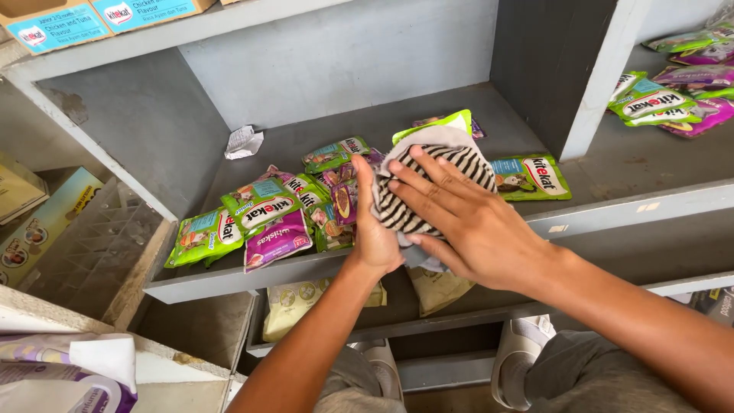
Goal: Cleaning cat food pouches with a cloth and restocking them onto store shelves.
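Two hands press a striped cloth on a grey shelf.

The right hand lies flat, fingers spread over the cloth; the left hand cups its edge. Green and purple pouches lie scattered beside; crumpled paper sits behind.

Crumpled white paper at shelf back; blue boxes above.
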